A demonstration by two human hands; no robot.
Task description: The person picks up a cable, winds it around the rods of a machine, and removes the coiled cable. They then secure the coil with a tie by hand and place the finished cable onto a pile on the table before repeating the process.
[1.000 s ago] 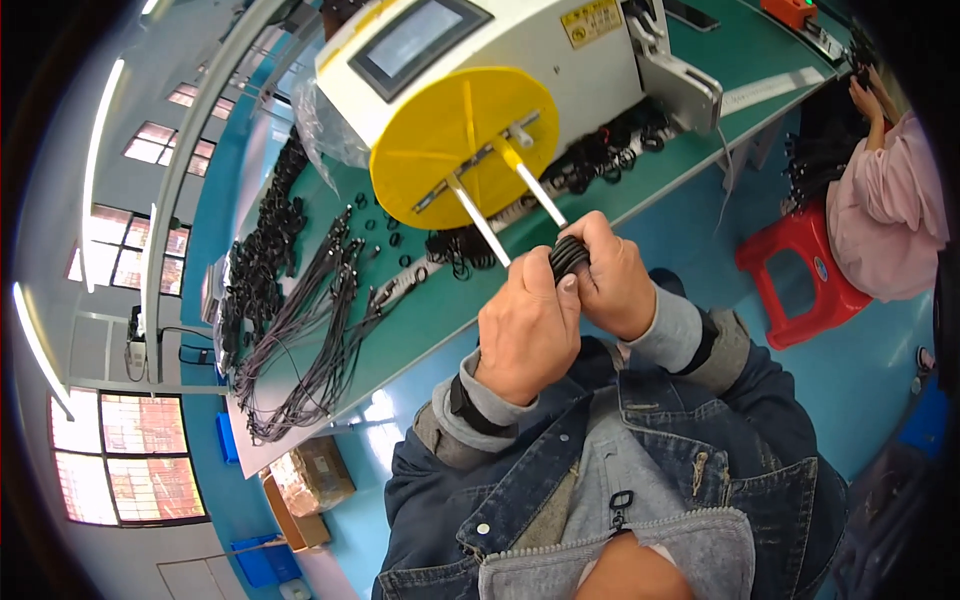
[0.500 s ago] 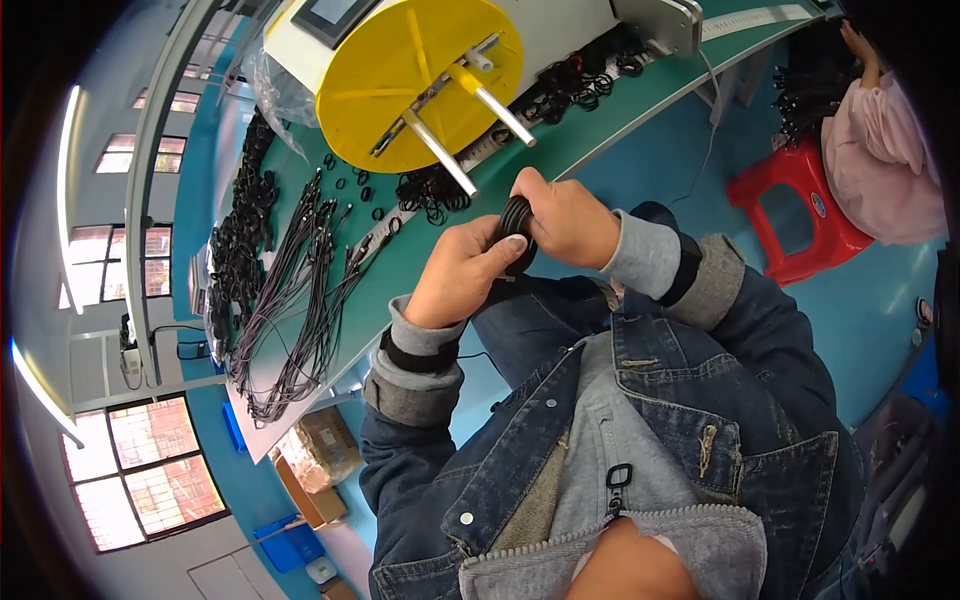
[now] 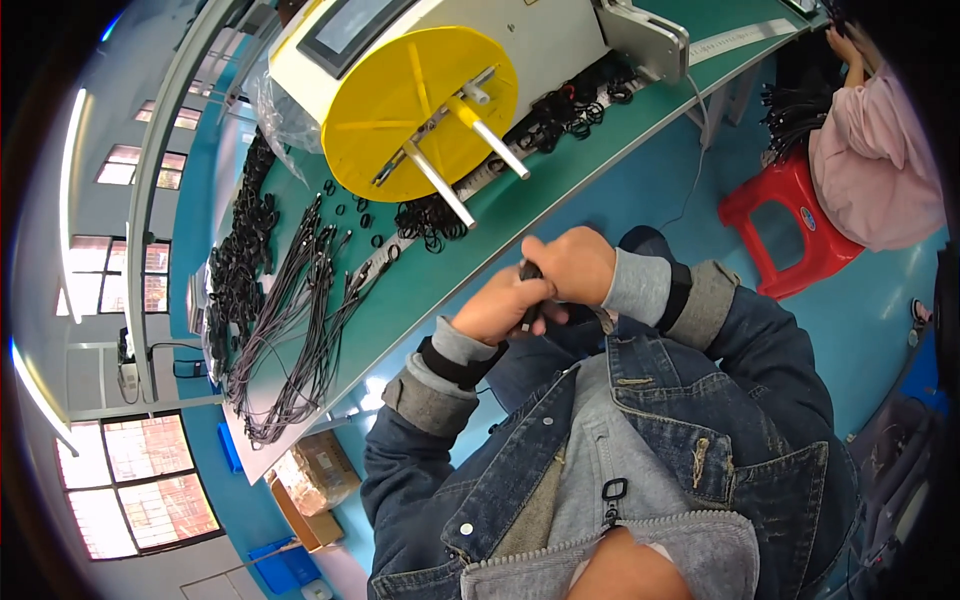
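In front of my body, just off the table's near edge, both hands grip a coil of black cable [image 3: 530, 271]. It is turned edge-on, so little of it shows between the fingers. My left hand [image 3: 503, 304] is closed around its lower left side, with the thumb lying across it. From the upper right my right hand [image 3: 578, 264] clasps it with bent fingers. Beyond them stands a winding machine with a yellow disc [image 3: 365, 105] that carries metal rods; neither hand touches it.
Straight grey and black cables [image 3: 305, 310] lie on the green table [image 3: 480, 257] at left, beside a heap of coiled black cables [image 3: 235, 225]. Small black bands [image 3: 432, 222] rest below the disc. Right, a person in pink [image 3: 870, 165] sits on a red stool [image 3: 795, 270]. A cardboard box [image 3: 325, 470] stands lower left.
Both hands have come down, nearer to my body, with the cable coil. It has turned from showing its loops to edge-on, and my fingers now cover more of it.
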